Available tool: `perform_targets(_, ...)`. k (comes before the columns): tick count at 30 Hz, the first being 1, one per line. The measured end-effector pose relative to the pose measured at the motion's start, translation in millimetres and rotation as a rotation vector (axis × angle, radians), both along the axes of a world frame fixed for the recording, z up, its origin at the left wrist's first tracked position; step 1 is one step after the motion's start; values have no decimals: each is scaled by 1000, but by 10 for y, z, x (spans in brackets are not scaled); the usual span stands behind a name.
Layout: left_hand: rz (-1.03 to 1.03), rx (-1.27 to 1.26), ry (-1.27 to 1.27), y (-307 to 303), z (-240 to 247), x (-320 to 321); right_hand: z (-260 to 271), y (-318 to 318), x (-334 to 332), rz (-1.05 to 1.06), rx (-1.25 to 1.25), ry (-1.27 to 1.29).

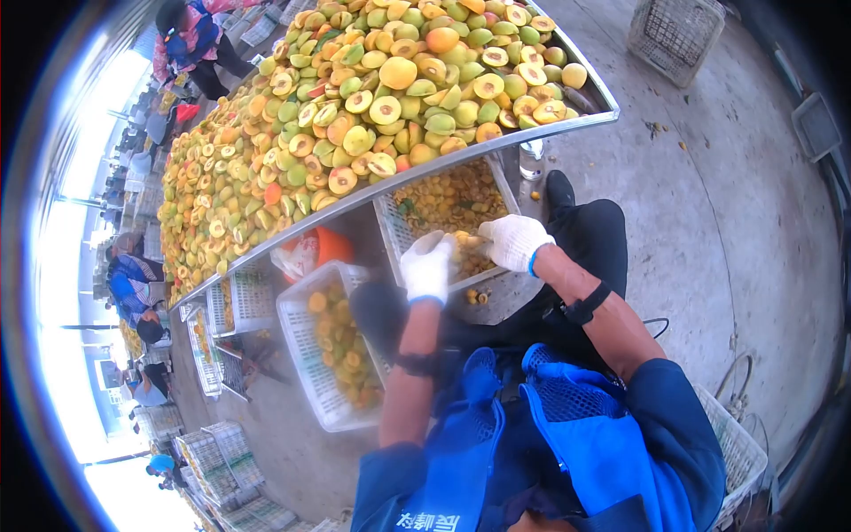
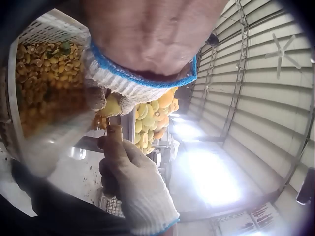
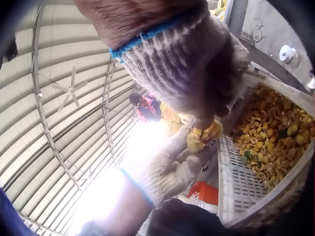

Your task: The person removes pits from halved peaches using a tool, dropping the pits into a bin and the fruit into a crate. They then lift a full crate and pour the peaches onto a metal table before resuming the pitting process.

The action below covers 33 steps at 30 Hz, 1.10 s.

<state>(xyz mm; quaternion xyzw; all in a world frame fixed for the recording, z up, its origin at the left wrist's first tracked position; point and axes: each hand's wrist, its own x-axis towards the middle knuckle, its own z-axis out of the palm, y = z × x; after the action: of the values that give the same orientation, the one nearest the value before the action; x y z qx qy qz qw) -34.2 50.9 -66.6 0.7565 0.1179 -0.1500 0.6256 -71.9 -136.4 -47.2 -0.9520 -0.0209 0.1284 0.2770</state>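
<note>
Both hands wear white knitted gloves and meet over a white crate of small yellow-brown fruit pieces. My left hand pinches a yellow apricot between thumb and fingers. Close against the fruit, my right hand grips a small tool, of which only a short brownish end shows between thumb and fingers; I cannot tell its kind. Soft yellow flesh shows at the fingertips where the two hands come together. In the right wrist view the right hand's own fingers are mostly in shadow.
A metal-edged table heaped with halved apricots rises just beyond the hands. Left of the legs stands another white crate with apricot halves, near an orange bucket. A clear bottle stands right of the crate. Several people work farther left.
</note>
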Motion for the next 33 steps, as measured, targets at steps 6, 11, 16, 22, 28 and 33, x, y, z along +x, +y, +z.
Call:
perform_targets(6,-248,221,-91,172,-281,102,-27,-216,154,106,31,140)
perform_targets(11,-324,120,58,250,-69,128,119,-325,179,19,61,154)
perform_targets(16,-315,104,76,264,59,138,-31,-264,219,207,233,81)
perform_targets(22,-455,119,41,290,122,189,-216,-314,403,249,170,93)
perform_targets(28,-495,195,66,332,195,260,36,-377,436,199,53,58)
perform_targets(33,-504,164,50,248,279,252,-150,-334,487,209,127,72)
